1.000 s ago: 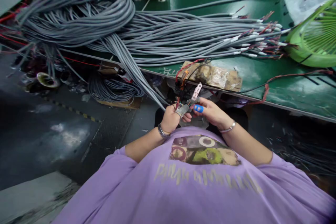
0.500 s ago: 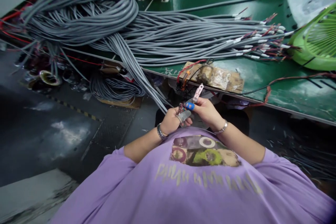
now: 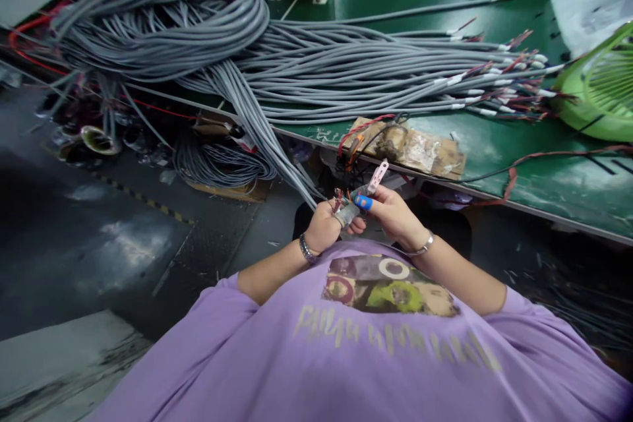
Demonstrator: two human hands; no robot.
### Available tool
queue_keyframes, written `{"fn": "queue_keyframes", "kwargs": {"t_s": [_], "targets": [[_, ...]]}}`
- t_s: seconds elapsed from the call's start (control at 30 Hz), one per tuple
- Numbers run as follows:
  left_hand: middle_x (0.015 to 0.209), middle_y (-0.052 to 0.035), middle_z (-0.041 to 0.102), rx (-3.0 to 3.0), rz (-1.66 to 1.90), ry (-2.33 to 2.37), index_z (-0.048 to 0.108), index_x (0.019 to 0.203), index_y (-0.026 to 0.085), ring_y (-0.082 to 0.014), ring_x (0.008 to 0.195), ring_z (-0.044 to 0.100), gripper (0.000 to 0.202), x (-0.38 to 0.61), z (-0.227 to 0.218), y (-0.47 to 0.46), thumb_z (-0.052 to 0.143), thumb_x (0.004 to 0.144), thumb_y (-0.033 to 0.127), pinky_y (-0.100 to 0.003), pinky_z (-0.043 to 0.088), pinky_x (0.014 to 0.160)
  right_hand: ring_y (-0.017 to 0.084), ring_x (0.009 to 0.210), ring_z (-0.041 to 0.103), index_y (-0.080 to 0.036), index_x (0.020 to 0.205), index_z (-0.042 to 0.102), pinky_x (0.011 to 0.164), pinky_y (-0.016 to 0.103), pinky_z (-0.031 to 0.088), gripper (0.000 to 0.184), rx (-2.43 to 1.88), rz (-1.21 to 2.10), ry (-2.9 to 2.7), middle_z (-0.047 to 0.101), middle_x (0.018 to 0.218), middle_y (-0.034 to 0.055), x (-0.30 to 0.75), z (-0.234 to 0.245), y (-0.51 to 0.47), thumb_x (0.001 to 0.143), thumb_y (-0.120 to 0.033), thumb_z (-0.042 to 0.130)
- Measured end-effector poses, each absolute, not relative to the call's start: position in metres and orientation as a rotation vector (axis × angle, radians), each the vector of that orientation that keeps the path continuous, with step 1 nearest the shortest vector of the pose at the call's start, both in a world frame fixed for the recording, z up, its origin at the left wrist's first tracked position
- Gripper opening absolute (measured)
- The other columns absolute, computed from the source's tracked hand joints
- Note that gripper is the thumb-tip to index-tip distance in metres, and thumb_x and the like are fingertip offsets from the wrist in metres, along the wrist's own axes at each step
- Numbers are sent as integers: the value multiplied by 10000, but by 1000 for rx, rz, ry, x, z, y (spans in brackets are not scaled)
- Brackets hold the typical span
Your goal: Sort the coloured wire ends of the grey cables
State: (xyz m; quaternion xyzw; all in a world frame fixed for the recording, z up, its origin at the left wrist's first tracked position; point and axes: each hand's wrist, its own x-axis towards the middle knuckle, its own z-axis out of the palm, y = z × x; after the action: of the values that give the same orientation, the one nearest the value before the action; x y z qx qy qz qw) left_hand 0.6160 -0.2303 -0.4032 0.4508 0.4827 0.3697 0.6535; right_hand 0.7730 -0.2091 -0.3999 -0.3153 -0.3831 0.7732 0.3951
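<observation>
My left hand is closed around the ends of several grey cables that run down from the bench. Grey wrapping covers its thumb. Thin reddish wires stick up from the grip. Close beside it, my right hand pinches a pale pink flat tool with dark spots or holes; its exact kind I cannot make out. A blue wrap is on the right thumb, which meets the left thumb at the wires. The fingers partly hide the wire ends.
The green bench bears a large grey cable coil and a long row of cables with stripped ends. A stained wooden block lies at its front edge. A green fan stands at right. Another coil sits below.
The view has shifted slightly, so the bench appears a little further right. Both hands stay together; the thin reddish wires now stand out more between the thumbs.
</observation>
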Motion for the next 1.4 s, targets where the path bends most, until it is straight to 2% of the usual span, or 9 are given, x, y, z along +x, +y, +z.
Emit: {"fn": "queue_keyframes", "kwargs": {"t_s": [0.1,0.33,0.5,0.73,0.87,0.97,1.1,1.27,1.4], "targets": [[625,-119,718,1043,827,1112,703,654,107,-148,530,659,548,618,-402,-231,662,770,641,-229,512,514,125,461,519,-198,787,556,500,277,406,303,-871,1884,-980,546,515,-46,772,-402,-209,785,-433,747],[679,-109,735,992,925,1162,698,697,118,-175,584,695,512,619,-407,-232,663,775,623,-251,545,526,89,482,419,-191,693,586,479,265,379,428,-1057,1728,-894,526,548,-41,771,-397,-211,595,-505,860],[654,-102,725,984,946,1178,684,686,119,-178,569,691,539,620,-407,-233,656,767,651,-251,542,509,81,489,387,-189,677,569,478,257,358,424,-1057,1717,-887,489,540,-50,771,-398,-213,609,-486,863],[672,-92,729,924,973,1202,671,748,119,-171,564,690,528,619,-412,-231,657,761,646,-233,505,476,93,527,420,-190,686,619,501,256,340,327,-1050,1714,-902,523,584,-35,776,-407,-214,644,-401,864],[605,-61,695,911,996,1205,656,716,123,-141,501,656,511,618,-410,-229,653,771,630,-205,450,430,93,543,436,-179,683,654,513,251,354,309,-1037,1763,-885,559,610,-25,783,-411,-215,593,-364,884],[553,-28,657,886,1014,1138,652,703,124,-109,435,605,478,616,-405,-227,687,758,598,-185,400,389,81,517,409,-184,670,625,514,238,370,299,-954,1850,-734,504,561,-49,791,-414,-211,605,-345,869],[522,-10,632,910,913,1006,657,704,122,-90,382,548,450,612,-395,-224,721,748,565,-191,408,375,72,501,408,-189,711,604,501,221,391,384,-946,1903,-481,532,600,-40,796,-411,-197,645,-499,821],[516,-22,632,975,736,940,640,664,121,-86,376,531,460,613,-388,-218,741,729,565,-198,434,394,81,532,442,-170,834,671,497,230,376,523,-928,1902,-665,609,709,4,789,-403,-182,683,-666,740],[489,-10,612,964,678,905,665,693,118,-78,352,502,445,616,-386,-210,760,703,552,-189,408,376,75,490,366,-185,693,613,479,239,310,500,-988,1596,-784,514,571,-36,781,-410,-182,663,-661,766]]}}
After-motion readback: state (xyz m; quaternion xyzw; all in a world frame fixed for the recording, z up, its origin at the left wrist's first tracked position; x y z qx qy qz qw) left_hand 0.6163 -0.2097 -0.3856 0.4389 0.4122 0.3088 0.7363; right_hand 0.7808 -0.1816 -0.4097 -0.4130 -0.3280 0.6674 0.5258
